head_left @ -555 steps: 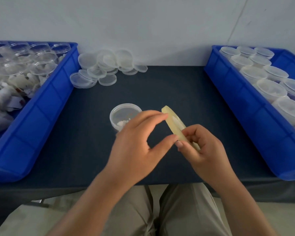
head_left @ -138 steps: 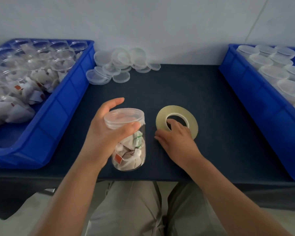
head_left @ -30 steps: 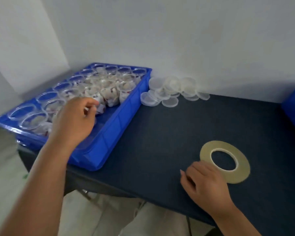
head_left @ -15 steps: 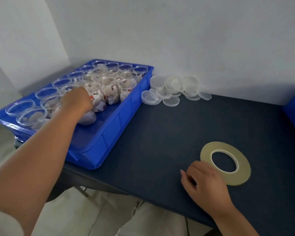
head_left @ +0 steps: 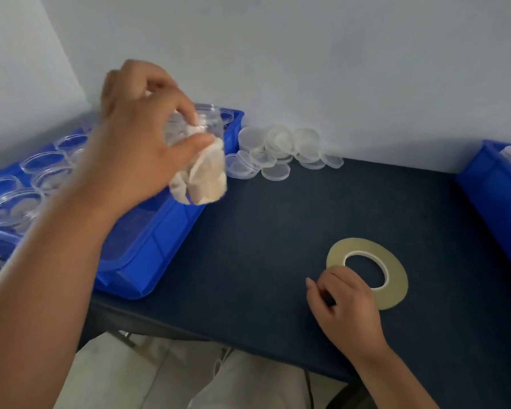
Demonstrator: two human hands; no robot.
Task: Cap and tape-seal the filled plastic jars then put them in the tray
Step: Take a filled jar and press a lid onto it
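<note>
Wall [head_left: 337, 69]: pale and bare, well behind the tape roll [head_left: 396, 278].
Table cover [head_left: 263, 231]: dark blue; the tape roll lay flat on it.
Source tray [head_left: 160, 240]: blue, far left of the tape roll, with open jars [head_left: 42, 160] standing in it.
Left hand [head_left: 130, 149]: raised up and left of the tape roll, over the Source tray's right edge, fingers and thumb wrapped round a filled plastic jar [head_left: 202, 134].
Finished tray [head_left: 490, 187]: blue, right of the tape roll, mostly out of view.
Jar detail: the filled plastic jar was clear, blurred and tilted, with white sachets [head_left: 207, 178] showing through; no lid could be made out on it.
Right hand [head_left: 345, 305]: loosely curled on the Table cover against the tape roll's near-left edge, gripping nothing.
Lids [head_left: 278, 149]: loose heap by the Wall, behind and left of the tape roll.
Risk, spill: with the jar apparently uncapped and leaning, a quick swing toward the tape roll could throw sachets out.
Risk, knock: a low carry might clip the Source tray's wall or scatter the Lids.
Risk, slip: smooth plastic held one-handed near the rim could twist loose.
Risk, tape: the thin roll might slide when picked at, since nothing pinned it.
</note>
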